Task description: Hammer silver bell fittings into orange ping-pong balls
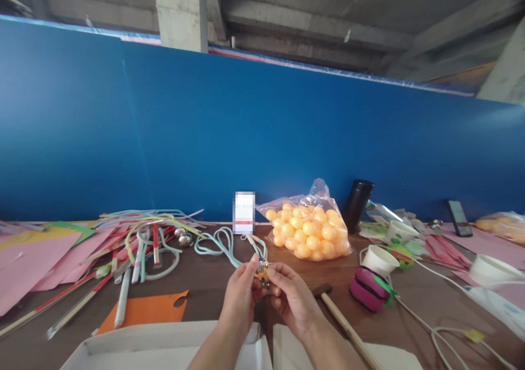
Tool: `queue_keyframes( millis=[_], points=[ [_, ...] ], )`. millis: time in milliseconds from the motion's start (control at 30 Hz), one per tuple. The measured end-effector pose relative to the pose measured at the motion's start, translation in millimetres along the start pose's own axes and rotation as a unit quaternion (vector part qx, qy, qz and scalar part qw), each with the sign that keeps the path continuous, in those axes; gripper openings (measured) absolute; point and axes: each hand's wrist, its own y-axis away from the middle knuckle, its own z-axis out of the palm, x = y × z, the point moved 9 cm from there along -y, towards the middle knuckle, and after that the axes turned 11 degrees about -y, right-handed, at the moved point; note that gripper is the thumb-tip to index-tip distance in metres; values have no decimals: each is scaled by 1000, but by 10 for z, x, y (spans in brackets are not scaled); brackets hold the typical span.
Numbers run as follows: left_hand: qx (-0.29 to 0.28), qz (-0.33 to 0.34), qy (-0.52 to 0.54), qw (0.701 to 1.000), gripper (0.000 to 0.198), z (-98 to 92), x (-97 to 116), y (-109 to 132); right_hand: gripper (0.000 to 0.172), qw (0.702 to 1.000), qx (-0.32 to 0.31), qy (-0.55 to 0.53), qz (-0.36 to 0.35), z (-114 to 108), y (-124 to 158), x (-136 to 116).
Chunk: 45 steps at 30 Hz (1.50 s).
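My left hand and my right hand meet over the brown table, fingers pinched together around a small orange ball with a silver bell. A pale blue cord runs from that piece back across the table. Both hands are closed on it. A clear plastic bag of orange balls lies just behind the hands.
Coloured strips and sticks, pink paper and an orange sheet lie left. White box edges are near me. A hammer, pink case, paper cups, black tumbler, phone and white cable lie right. A blue wall stands behind.
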Motion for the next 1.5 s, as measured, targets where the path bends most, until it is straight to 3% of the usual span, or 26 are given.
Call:
queue_keyframes(
  millis=[567, 867, 1500],
  points=[
    [-30, 28, 36, 998, 26, 76, 92, 62, 29, 997, 6, 48, -59, 13, -8, -106],
    [-28, 32, 22, 999, 34, 83, 83, 56, 30, 997, -1, 52, -55, 47, 9, -106],
    [-16, 55, -10, 998, 30, 62, 116, 61, 29, 997, -5, 49, -65, 61, 27, -80]
  ],
)
